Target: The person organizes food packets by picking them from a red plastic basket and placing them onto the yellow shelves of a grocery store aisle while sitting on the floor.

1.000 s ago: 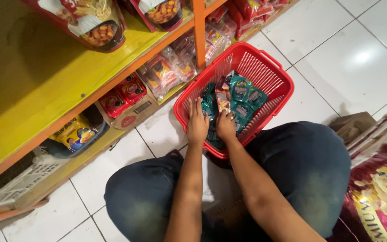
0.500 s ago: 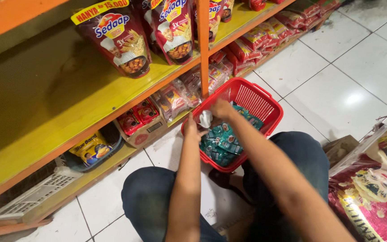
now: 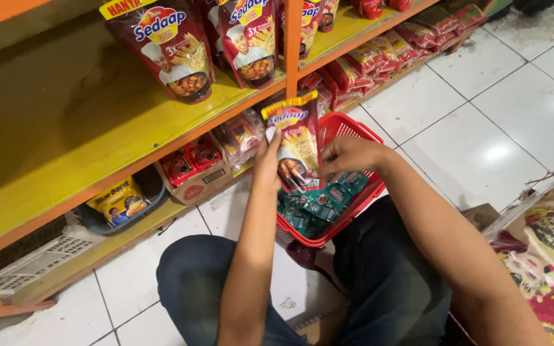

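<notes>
Left hand (image 3: 268,160) grips the left edge of a red pouch (image 3: 296,144), fingers stretched up along it, and right hand (image 3: 347,155) pinches the pouch's right edge, so both hold it upright just over the basket (image 3: 347,128). That red basket sits on the white tile floor (image 3: 482,128) between the person's knees and the shelf, and it holds a heap of small dark green sachets (image 3: 318,205), loosely piled.

Going from the left: a white plastic crate (image 3: 27,269) lies under the bottom shelf. Next to it a dark tub (image 3: 155,186) holds a yellow pack (image 3: 118,202). A cardboard box (image 3: 197,182) beside that carries small red packets (image 3: 190,157). Above, on the yellow shelf (image 3: 65,147), stand two big pouches (image 3: 171,48) of the same sort as the one being held. Beyond the orange post (image 3: 293,41), rows of red packs (image 3: 367,61) fill the lower shelf. At the far right a large printed sack (image 3: 546,250) leans near the person's right arm.
</notes>
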